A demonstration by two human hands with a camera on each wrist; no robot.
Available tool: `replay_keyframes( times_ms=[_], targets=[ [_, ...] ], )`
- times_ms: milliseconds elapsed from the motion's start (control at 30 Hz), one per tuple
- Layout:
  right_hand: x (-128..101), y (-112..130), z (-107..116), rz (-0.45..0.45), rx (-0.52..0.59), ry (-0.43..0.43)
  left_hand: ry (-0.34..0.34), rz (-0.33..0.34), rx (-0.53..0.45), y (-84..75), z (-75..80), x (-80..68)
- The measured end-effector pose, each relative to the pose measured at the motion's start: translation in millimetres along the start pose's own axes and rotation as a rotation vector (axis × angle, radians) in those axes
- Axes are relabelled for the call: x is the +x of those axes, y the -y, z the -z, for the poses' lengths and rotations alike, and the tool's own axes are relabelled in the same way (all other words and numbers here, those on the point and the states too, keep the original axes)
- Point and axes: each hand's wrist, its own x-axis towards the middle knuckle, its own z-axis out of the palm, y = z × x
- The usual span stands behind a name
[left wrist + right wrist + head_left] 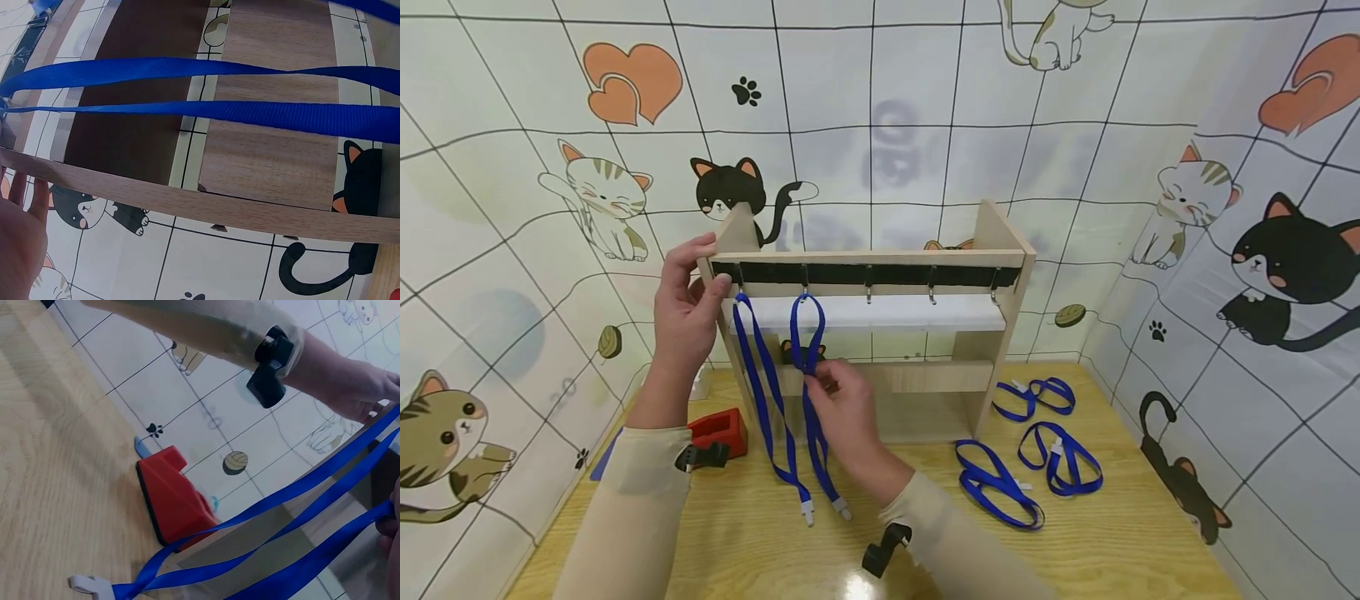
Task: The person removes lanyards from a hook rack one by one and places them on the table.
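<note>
While left hand point(688, 304) steadies rack point(880, 258) — right hand point(842, 404) seemingly pinches lanyard point(808, 350).

the right hand point(842, 408) hides part of the second blue lanyard point(808, 367); the red block point(721, 430) sits half behind the left wrist.

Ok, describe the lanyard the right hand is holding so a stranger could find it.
On the wooden rack, look along the hook rail. It is the blue lanyard on the second hook from the left. Unlike its neighbour, the right hand pinches it midway.
</note>
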Motion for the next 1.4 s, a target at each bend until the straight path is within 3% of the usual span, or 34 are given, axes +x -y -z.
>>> replay_keyframes(
  times_ms=[600,767,1000,1233,1400],
  targets=[
    [22,46,39,0.098,0.065,-0.019,-0.005,0.035,-0.008,-1.5,-0.6,0.1],
    [27,51,54,0.117,0.056,0.041,-0.001,0.039,0.008,-1.8,-0.3,-0.3],
    [35,53,82,0.216,0.006,0.120,-0.013,0.021,0.000,0.7,0.8,0.1],
    [33,56,113,0.203,-0.047,0.257,-0.012,0.029,-0.011,0.9,0.9,-0.2],
    [27,53,133,0.223,-0.124,0.290,-0.010,0.033,-0.017,1.0,0.0,0.0]
  ],
)
